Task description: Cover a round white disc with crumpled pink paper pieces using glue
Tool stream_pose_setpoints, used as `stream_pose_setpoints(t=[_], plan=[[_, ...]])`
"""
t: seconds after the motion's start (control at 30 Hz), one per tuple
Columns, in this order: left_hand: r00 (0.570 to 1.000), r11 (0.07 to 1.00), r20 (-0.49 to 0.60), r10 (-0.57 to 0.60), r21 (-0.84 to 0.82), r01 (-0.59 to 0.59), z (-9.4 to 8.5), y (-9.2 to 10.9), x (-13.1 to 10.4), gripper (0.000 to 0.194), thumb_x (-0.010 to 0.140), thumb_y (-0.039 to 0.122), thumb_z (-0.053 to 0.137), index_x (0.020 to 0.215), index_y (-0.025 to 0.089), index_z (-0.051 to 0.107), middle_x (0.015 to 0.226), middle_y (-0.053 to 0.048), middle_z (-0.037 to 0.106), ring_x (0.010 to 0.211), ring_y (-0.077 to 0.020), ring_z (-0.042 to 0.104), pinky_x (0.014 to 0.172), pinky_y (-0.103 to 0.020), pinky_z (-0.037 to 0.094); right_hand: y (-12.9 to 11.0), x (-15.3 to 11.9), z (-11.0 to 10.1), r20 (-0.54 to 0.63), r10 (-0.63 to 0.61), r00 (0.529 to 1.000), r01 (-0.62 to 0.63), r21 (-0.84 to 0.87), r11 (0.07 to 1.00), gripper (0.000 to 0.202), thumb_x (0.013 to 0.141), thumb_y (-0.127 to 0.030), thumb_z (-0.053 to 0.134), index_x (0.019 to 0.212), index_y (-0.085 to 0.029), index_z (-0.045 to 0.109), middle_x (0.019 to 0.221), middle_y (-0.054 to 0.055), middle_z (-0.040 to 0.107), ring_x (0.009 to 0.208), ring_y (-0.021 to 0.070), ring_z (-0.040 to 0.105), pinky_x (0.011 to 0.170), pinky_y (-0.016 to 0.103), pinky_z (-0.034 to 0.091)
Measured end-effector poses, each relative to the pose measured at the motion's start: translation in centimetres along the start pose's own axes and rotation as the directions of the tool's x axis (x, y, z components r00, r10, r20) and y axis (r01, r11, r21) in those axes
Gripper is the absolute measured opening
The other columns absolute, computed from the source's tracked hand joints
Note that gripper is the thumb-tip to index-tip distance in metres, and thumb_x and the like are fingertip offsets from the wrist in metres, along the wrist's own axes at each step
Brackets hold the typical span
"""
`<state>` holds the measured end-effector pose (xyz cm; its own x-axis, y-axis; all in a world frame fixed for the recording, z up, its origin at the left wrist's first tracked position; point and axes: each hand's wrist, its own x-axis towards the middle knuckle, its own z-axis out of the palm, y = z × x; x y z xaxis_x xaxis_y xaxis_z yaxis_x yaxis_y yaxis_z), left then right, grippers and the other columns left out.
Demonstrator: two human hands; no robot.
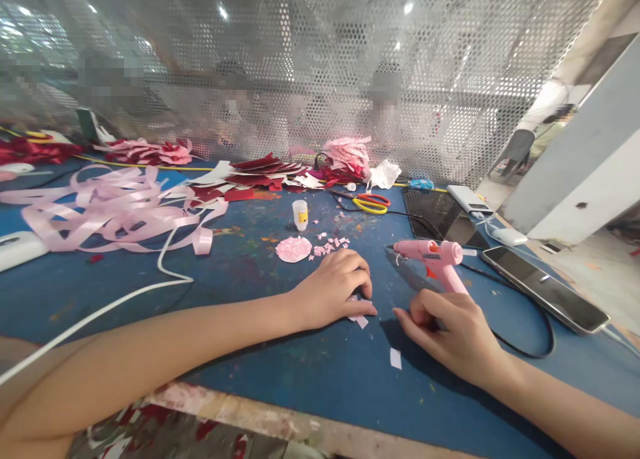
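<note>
My left hand (pixel 334 287) rests on the blue tabletop, its fingers bent and its thumb pressed over small pale pink ribbon pieces (pixel 361 322). These pieces are partly covered by the hand. To the right, my right hand (pixel 453 332) is closed, fingers curled and thumb forward; anything in its grasp is hidden. One pale square piece (pixel 395 358) lies between and below the hands. Beyond my left hand sit a round pink disc (pixel 293 249) that looks covered in small pieces, and scattered pink scraps (pixel 327 247). A pink glue gun (pixel 437 258) lies just beyond my right hand.
Behind the disc stands a small bottle (pixel 301 216). Scissors (pixel 371 203), red and pink material (pixel 265 174) and a white power bank (pixel 469 199) lie farther back. Looped pink ribbon (pixel 120 212) and a white cable (pixel 125 299) are left; a phone (pixel 545 289) and black cord (pixel 550 336) right.
</note>
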<state>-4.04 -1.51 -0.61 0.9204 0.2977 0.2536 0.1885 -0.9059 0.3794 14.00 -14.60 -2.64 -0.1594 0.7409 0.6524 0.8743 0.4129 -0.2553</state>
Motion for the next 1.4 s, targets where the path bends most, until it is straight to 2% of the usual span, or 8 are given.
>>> stream_pose_setpoints(t=[0.17,0.37,0.53,0.67,0.8,1.03,1.2,1.4], plan=[[0.999,0.996,0.018,-0.040,-0.075,0.041,0.1,0.3,0.0,0.021,0.077,0.036,0.067,0.069,0.018,0.061,0.099,-0.004,0.058,0.104,-0.0211,0.049,0.093,-0.036,0.033,1.2,0.7,-1.8,-0.357,-0.174,0.918,0.188,0.004,0.982,0.032,0.068,-0.004,0.065,0.065,-0.022,0.039,0.053,-0.007,0.047,0.048,0.0082,0.044,0.047,0.022,0.035],[0.983,0.922,0.055,-0.174,-0.342,0.182,-0.6,0.8,-0.1,0.017,0.088,0.031,0.053,0.077,0.018,0.054,0.065,0.004,0.057,0.057,-0.0099,0.055,0.065,-0.024,0.042,6.2,1.8,-2.7,-0.745,0.167,0.646,-0.183,0.061,0.981,0.017,0.074,-0.027,0.063,0.078,-0.022,0.047,0.074,0.003,0.055,0.072,0.0188,0.056,0.068,0.036,0.042],[0.967,0.858,-0.049,-0.249,-0.475,0.197,-0.6,0.6,-0.1,0.012,0.081,0.027,0.061,0.075,0.017,0.059,0.073,0.001,0.064,0.069,-0.0114,0.061,0.069,-0.023,0.046,7.5,1.6,-2.5,-0.461,0.404,0.790,-0.417,0.078,0.906,0.026,0.080,-0.043,0.052,0.091,-0.019,0.053,0.088,0.007,0.058,0.079,0.0209,0.054,0.069,0.036,0.042],[0.946,0.773,-0.025,-0.322,-0.584,0.248,-0.5,0.3,0.0,0.013,0.079,0.028,0.063,0.076,0.016,0.060,0.069,0.000,0.064,0.064,-0.0115,0.062,0.063,-0.023,0.050,6.7,1.5,-2.1,-0.220,0.422,0.880,-0.400,0.137,0.906,0.034,0.086,-0.049,0.041,0.087,-0.021,0.060,0.085,0.006,0.063,0.078,0.0210,0.057,0.068,0.035,0.043],[0.934,0.680,-0.005,-0.358,-0.687,0.257,-0.2,0.2,0.0,0.014,0.079,0.028,0.064,0.077,0.015,0.060,0.067,0.000,0.065,0.059,-0.0101,0.063,0.061,-0.022,0.051,6.2,1.6,-2.1,-0.170,0.329,0.929,-0.308,0.138,0.941,0.045,0.088,-0.056,0.035,0.082,-0.021,0.063,0.085,0.007,0.066,0.082,0.0221,0.058,0.072,0.035,0.042],[0.914,0.543,0.046,-0.402,-0.792,0.279,0.2,-0.3,0.3,0.021,0.080,0.032,0.062,0.087,0.012,0.063,0.078,-0.006,0.069,0.069,-0.0146,0.068,0.056,-0.022,0.056,6.1,1.9,-1.9,-0.150,0.375,0.915,-0.374,0.037,0.927,0.036,0.079,-0.053,0.052,0.075,-0.018,0.061,0.078,0.005,0.064,0.073,0.0201,0.058,0.066,0.032,0.043],[0.900,0.574,-0.004,-0.437,-0.772,0.275,0.1,-0.6,0.4,0.021,0.077,0.030,0.065,0.086,0.011,0.068,0.071,-0.006,0.069,0.056,-0.0112,0.065,0.049,-0.018,0.053,6.2,1.9,-1.1,-0.040,0.434,0.900,-0.434,0.007,0.901,0.031,0.072,-0.048,0.062,0.074,-0.017,0.064,0.058,0.000,0.057,0.054,0.0153,0.054,0.048,0.025,0.039],[0.872,0.499,0.019,-0.488,-0.814,0.297,0.2,-0.9,0.6,0.023,0.075,0.027,0.068,0.092,0.011,0.071,0.072,-0.005,0.072,0.065,-0.0123,0.068,0.065,-0.022,0.058,5.6,1.7,-1.0,0.096,0.598,0.796,-0.605,0.094,0.791,0.034,0.076,-0.049,0.057,0.074,-0.016,0.063,0.042,-0.006,0.041,0.031,0.0088,0.039,0.034,0.022,0.030]])
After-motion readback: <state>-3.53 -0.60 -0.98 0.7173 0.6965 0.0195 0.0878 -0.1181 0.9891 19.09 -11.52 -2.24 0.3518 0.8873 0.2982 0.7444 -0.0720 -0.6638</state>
